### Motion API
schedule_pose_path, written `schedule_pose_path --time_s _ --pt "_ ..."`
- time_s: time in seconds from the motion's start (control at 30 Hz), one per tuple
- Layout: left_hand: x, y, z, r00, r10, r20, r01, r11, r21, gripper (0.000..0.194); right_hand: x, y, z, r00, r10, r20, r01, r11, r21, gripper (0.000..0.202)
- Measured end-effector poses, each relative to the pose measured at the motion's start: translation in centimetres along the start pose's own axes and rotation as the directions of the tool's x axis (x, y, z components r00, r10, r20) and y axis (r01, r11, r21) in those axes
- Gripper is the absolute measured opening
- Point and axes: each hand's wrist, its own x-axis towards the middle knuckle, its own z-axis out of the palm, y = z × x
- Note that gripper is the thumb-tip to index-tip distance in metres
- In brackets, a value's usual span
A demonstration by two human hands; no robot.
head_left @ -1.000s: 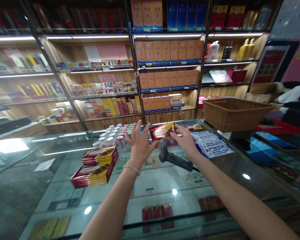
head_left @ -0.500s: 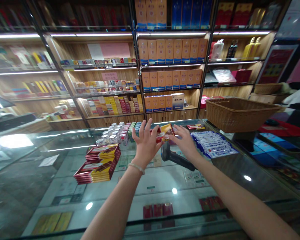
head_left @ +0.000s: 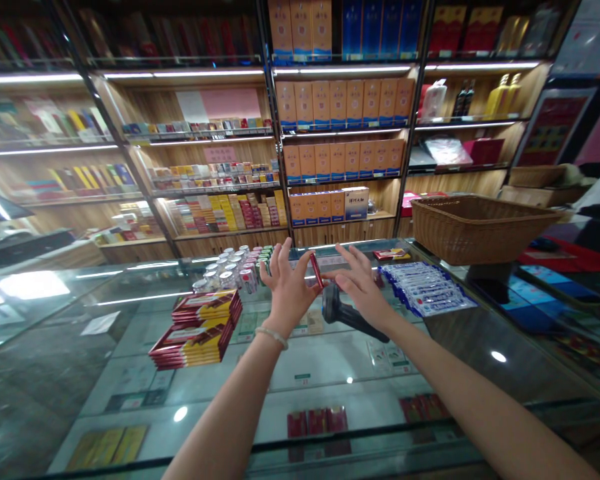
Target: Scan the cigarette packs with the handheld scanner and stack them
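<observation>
My left hand [head_left: 286,288] grips a chocolate bar [head_left: 315,270] in a red wrapper between thumb and fingertips, holding it up so its narrow edge faces me. Beside it, my right hand [head_left: 364,292] has its fingers stretched out; a fingertip is close to the bar, and I cannot tell whether it touches. A dark handheld barcode scanner [head_left: 353,317] lies on the glass counter [head_left: 325,363], under and in front of my right hand. To the left are stacked chocolate bars [head_left: 205,327] in red and yellow wrappers, with several small cans or jars [head_left: 225,275] behind them.
Blue-and-white packets [head_left: 425,288] lie in a row at right. Beyond them, a wicker basket [head_left: 475,233] stands near the counter's right side. Another red-and-yellow packet [head_left: 391,255] lies at the back edge. Shelves with orange boxes [head_left: 347,103] line the wall behind.
The chocolate bar has turned from showing its printed face to edge-on. My right hand has let go of it and spread its fingers; my left hand keeps hold.
</observation>
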Motion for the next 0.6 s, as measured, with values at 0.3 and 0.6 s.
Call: schedule_pose_path --time_s 0.3,0.6 --pt "0.1 -0.8 0.7 0.998 0.06 -0.027 -0.063 0.989 -0.137 0.061 1.2 2.9 -2.4 0.991 -0.018 -0.131 -0.01 0.978 -0.21 0.045" --pt "-0.3 -0.2 0.9 0.98 0.194 0.042 -0.18 0.957 -0.227 0.066 0.9 4.1 -2.0 0.995 0.003 0.095 0.044 0.873 -0.487 0.088"
